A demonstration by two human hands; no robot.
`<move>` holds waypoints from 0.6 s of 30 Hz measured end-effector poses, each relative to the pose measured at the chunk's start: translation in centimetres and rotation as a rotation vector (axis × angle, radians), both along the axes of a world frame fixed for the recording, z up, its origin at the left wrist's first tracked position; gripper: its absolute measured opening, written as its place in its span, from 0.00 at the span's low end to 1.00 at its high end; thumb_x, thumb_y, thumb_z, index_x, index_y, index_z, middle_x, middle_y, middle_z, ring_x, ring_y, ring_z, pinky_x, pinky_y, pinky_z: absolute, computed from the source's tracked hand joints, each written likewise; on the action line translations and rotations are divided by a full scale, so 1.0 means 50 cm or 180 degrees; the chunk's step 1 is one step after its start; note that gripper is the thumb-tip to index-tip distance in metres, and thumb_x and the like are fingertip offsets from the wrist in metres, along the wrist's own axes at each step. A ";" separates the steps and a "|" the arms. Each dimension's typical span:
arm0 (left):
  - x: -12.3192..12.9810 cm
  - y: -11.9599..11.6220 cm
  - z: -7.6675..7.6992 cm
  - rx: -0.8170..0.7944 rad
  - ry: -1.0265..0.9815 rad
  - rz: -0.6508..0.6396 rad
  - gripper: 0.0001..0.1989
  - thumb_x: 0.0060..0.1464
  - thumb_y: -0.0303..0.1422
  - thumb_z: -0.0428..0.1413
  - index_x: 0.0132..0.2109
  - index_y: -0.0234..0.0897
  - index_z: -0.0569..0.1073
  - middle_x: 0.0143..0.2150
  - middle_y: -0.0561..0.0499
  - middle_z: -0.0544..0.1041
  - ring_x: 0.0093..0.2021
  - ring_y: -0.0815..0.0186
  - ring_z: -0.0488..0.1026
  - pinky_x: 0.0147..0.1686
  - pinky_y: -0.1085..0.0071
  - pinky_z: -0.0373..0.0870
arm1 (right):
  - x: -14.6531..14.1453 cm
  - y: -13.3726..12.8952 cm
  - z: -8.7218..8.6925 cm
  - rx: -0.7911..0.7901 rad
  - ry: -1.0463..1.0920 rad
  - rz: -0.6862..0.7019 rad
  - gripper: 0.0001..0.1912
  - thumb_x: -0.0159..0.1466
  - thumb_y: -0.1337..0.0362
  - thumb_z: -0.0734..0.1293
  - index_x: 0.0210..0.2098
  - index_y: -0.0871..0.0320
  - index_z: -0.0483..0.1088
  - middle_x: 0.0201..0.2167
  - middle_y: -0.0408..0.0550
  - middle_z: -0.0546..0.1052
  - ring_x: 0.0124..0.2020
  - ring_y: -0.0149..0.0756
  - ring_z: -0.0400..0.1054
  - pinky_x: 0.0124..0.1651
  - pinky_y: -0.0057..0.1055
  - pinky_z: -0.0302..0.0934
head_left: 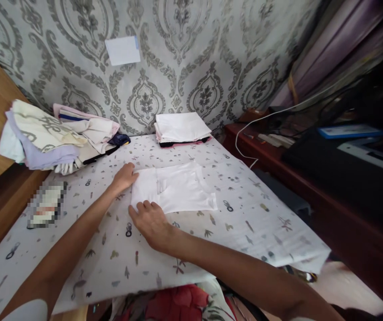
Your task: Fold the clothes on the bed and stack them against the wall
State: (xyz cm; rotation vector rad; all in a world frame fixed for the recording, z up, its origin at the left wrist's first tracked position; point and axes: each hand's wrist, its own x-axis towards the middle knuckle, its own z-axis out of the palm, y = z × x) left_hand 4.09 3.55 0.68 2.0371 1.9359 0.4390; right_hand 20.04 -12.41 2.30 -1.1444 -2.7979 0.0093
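Note:
A white garment [184, 187] lies flat on the patterned sheet, its left part folded over. At its far left corner rests my left hand [125, 176], the fingers curled together at the edge; the fingertips are too small to show what they grip. My right hand [151, 223] is at the near left corner, fingers bent down onto the white cloth and closed on its edge.
Against the wall stands a neat folded stack [183, 128]. A looser pile of clothes [44, 138] is at the back left. A pixelated flat object [47, 205] lies at left. To the right are a dark red desk [248, 142] and a white cable [271, 115].

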 end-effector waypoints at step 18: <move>0.180 0.055 0.206 -0.0813 -0.2372 -0.0377 0.16 0.39 0.27 0.61 0.41 0.37 0.75 0.18 0.59 0.68 0.16 0.73 0.65 0.16 0.80 0.58 | 0.183 -0.001 0.021 -0.0340 0.3245 -0.0863 0.17 0.64 0.74 0.58 0.44 0.56 0.74 0.34 0.45 0.71 0.29 0.30 0.66 0.34 0.26 0.62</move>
